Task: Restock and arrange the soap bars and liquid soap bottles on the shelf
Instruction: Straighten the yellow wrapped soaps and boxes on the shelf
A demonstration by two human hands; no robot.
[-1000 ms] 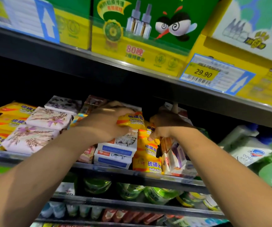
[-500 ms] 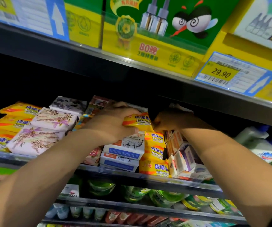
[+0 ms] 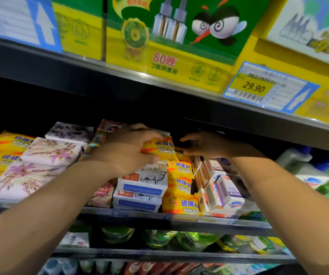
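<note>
sulfur soap packet (image 3: 159, 148) is gripped by the left hand (image 3: 128, 153), fingers curled over it, just above the yellow stack (image 3: 181, 187) on the shelf (image 3: 140, 217). the right hand (image 3: 205, 145) is held just beside, fingers half curled; whether anything is pinched cannot be told. the packet should be laid flat, label forward.

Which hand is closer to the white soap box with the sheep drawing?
Left. The left hand grips a yellow sulfur soap packet just above the white sheep box; the right hand is further right.
</note>
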